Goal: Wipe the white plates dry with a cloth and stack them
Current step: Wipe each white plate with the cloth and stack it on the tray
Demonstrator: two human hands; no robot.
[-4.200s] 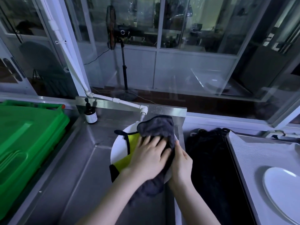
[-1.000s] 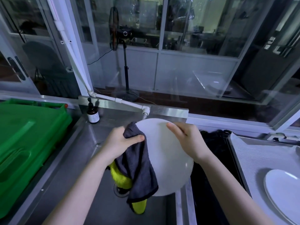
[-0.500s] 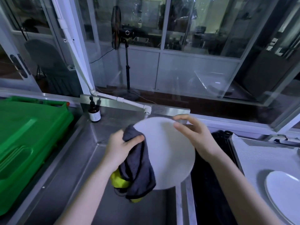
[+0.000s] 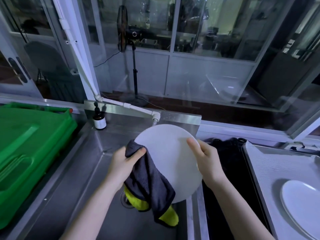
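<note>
A round white plate (image 4: 168, 158) is held tilted above the steel sink (image 4: 97, 163), its flat underside facing me. My left hand (image 4: 123, 166) grips the plate's left rim through a dark grey cloth (image 4: 147, 182) with a yellow underside that hangs down below the plate. My right hand (image 4: 207, 161) holds the right rim, thumb lying on the near face and fingers hidden behind it. A second white plate (image 4: 301, 207) lies flat on the steel counter at the right.
A green plastic crate (image 4: 29, 153) fills the left side. A small brown bottle (image 4: 99, 121) stands at the sink's back corner under a white pipe tap (image 4: 154, 116). Dark fabric (image 4: 230, 170) lies between the sink and the steel counter (image 4: 270, 168).
Earlier my left hand rubbed the cloth over the plate's face. The plate has since been turned underside toward me, the cloth now at its left rim; it has barely moved in the last second.
</note>
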